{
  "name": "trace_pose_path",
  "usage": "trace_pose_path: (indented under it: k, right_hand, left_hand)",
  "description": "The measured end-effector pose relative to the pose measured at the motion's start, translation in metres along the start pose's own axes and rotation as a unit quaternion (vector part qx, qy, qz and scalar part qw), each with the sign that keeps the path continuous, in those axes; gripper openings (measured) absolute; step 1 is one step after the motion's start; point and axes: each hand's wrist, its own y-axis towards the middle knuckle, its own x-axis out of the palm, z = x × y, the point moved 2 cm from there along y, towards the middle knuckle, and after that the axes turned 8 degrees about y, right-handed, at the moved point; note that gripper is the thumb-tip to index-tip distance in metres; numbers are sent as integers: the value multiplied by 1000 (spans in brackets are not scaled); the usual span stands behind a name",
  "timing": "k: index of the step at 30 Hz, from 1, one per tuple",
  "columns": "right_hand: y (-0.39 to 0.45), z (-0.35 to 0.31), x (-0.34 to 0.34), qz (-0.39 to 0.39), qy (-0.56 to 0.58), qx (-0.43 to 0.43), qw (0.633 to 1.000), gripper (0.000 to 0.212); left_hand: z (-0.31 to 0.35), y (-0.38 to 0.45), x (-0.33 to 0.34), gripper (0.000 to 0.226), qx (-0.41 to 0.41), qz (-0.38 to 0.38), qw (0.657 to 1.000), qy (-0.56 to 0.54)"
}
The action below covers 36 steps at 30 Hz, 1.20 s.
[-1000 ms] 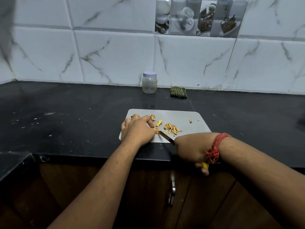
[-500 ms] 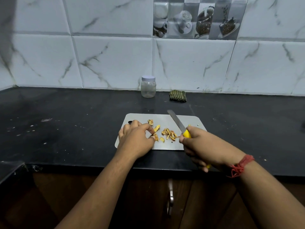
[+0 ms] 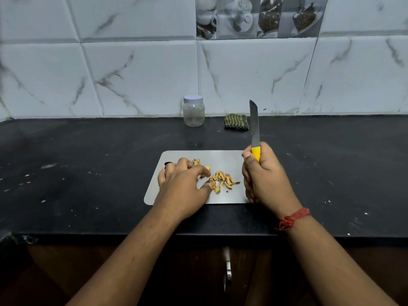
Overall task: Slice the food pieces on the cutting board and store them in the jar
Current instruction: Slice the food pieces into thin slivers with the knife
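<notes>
A grey cutting board (image 3: 223, 156) lies on the black counter with a small heap of yellow-brown food slices (image 3: 221, 180) near its middle. My left hand (image 3: 183, 186) rests on the board's left half, its fingers curled down beside the slices and touching them. My right hand (image 3: 263, 177) grips the yellow handle of a knife (image 3: 254, 129) over the board's right edge, the blade pointing up and away. A clear jar (image 3: 193, 111) with a pale lid on stands at the back against the wall.
A folded green striped cloth (image 3: 236, 122) lies to the right of the jar. The black counter (image 3: 88, 164) runs wide on both sides, speckled with crumbs. A tiled wall rises behind. A cabinet handle (image 3: 227, 266) shows below the counter's front edge.
My right hand has lifted the knife from the board's near edge, swung it right and turned the blade upright. My left hand has stayed on the board beside the slices.
</notes>
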Motion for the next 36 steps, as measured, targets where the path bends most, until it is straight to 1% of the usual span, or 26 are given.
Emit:
trace_pose_path:
  k: [2,4,6,9,13,16,18,20,23,24,27,33,36]
  right_hand:
    - [-1,-2,-1,9,-8,-18,1000,15]
    - [-2,-2,-2,17,-7,-26,999,14]
    - [-2,-1,-2,21,-6,-27,999,14]
    - [-3,-1,-2,18,-9,-27,999,14]
    - [-4,-1,-2,18,5,-22,1000,14]
    - [-4,-2,-2,16,4,-21,1000,13]
    - [-5,-2,-1,15,3,-20,1000,13]
    - [-5,-2,-1,15,9,-18,1000,13]
    - [-6,-3,-1,13,-1,-19,1000,14]
    - [-6,-2,-1,10,-3,-18,1000,14]
    - [-6,-2,0,-1,-11,-16,1000,14]
    - [-8,-3,0,-3,-28,-16,999,14]
    - [-8,-4,1,-7,-64,-17,998,16]
  left_hand:
    - [1,-1,-2,24,17,33,999,-7]
    - [4,-4,-4,21,52,59,997,-7]
    - [8,-7,-4,21,90,58,994,20]
    - [12,-8,-5,22,120,42,990,60]
    - [16,-9,-5,26,156,62,980,109]
    - [20,-9,-7,20,164,62,979,102]
    - [19,-9,-8,14,161,65,981,83]
    - [15,-8,-9,13,145,68,985,61]
    - [-1,-4,-13,18,93,85,992,9]
    - [-7,-3,-16,19,76,90,993,9]
    - [-18,1,-18,16,48,58,997,27]
    - [-20,-7,-16,13,38,-4,999,-31]
    - [-24,-8,-16,10,15,1,997,-77]
